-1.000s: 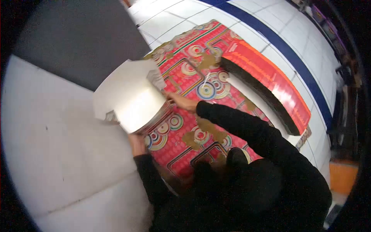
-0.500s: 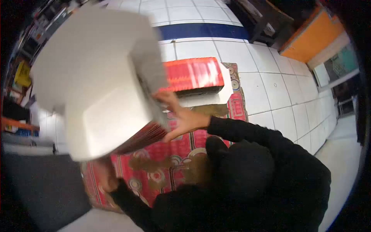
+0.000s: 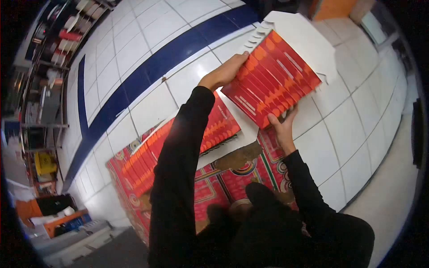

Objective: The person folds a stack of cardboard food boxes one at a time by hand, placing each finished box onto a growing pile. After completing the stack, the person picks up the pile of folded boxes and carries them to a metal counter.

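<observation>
My left hand point(image 3: 227, 73) grips the upper left edge of a stack of red-and-orange printed card sheets point(image 3: 275, 78). At the stack's lower edge, my right hand point(image 3: 284, 127) has its fingers closed on it. The sheets overlap like shingles, and a large white flap point(image 3: 304, 40) sticks out at the far end. The stack is tilted, held at the upper right of the mat. More red card sheets point(image 3: 143, 167) lie in a row on the mat, partly hidden behind my left sleeve.
A red patterned mat point(image 3: 214, 190) with worn brown patches lies on white floor tiles point(image 3: 109, 149). A dark blue tile stripe point(image 3: 147, 73) crosses the floor. Metal shelving point(image 3: 51, 94) holding several items stands on the left, with a yellow object point(image 3: 44, 163) low down.
The held stack has swung from the left to the upper right, and its red printed side now shows instead of its white side. My view has turned, with both hands moving along.
</observation>
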